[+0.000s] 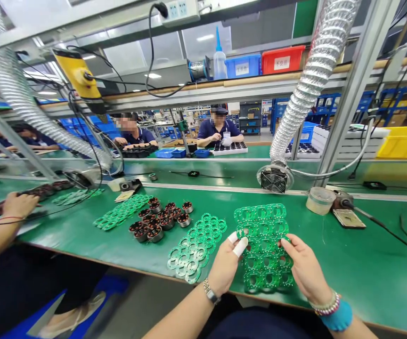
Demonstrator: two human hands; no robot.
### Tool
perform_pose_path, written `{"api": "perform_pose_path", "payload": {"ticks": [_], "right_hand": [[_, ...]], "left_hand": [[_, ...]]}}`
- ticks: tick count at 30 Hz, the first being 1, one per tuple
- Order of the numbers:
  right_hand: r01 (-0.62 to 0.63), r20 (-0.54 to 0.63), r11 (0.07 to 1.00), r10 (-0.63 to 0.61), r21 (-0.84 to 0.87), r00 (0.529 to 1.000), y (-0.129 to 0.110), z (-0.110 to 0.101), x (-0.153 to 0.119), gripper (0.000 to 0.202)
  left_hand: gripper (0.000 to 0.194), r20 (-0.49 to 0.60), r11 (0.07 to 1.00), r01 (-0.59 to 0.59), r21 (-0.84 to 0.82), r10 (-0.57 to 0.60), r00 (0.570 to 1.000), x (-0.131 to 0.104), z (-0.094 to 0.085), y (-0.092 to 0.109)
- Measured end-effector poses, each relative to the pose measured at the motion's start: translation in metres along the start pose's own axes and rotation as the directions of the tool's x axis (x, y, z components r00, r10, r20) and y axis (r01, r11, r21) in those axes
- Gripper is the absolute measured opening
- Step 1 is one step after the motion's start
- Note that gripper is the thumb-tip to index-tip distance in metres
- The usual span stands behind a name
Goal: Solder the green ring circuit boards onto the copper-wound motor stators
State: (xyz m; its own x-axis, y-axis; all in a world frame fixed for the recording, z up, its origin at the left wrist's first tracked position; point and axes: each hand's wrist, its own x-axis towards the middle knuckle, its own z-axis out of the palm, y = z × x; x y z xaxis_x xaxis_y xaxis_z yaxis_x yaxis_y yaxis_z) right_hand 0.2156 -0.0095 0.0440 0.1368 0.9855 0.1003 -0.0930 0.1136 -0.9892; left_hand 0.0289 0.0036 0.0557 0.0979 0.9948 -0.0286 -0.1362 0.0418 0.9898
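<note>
My left hand (227, 263), with white covers on thumb and finger and a watch at the wrist, pinches the left edge of a green circuit board panel (267, 245) with rows of ring shapes. On the panel's right edge, my right hand (305, 266) closes thumb and fingers; beads and a blue band circle that wrist. The panel is above the green bench near its front edge. Left of it lie more green ring boards (198, 245) on the bench. Copper-wound motor stators (161, 219) stand grouped beyond them, beside another green panel (122, 212).
A soldering iron holder (345, 202) and a round tub (320, 200) stand at the right, near a small fan (274, 179). At the far left, a co-worker's hand (21, 205) is over the bench. People sit opposite.
</note>
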Motion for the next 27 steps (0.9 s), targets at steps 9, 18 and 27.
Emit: {"api": "perform_pose_path", "payload": {"ticks": [9, 18, 27], "right_hand": [[-0.025, 0.019, 1.0, 0.025, 0.018, 1.0, 0.015, 0.007, 0.001, 0.027], [0.515, 0.389, 0.662, -0.344, -0.545, 0.855, -0.057, -0.01, 0.045, 0.021], [0.77, 0.779, 0.267, -0.097, -0.58, 0.62, -0.064, 0.012, 0.051, 0.016]], "left_hand": [[0.043, -0.074, 0.966, 0.01, -0.258, -0.03, 0.997, -0.004, 0.013, -0.011], [0.063, -0.046, 0.76, -0.438, 0.481, 0.52, 0.853, 0.006, -0.029, 0.029], [0.035, 0.273, 0.27, -0.316, 0.909, 0.187, 0.944, 0.017, 0.014, 0.025]]}}
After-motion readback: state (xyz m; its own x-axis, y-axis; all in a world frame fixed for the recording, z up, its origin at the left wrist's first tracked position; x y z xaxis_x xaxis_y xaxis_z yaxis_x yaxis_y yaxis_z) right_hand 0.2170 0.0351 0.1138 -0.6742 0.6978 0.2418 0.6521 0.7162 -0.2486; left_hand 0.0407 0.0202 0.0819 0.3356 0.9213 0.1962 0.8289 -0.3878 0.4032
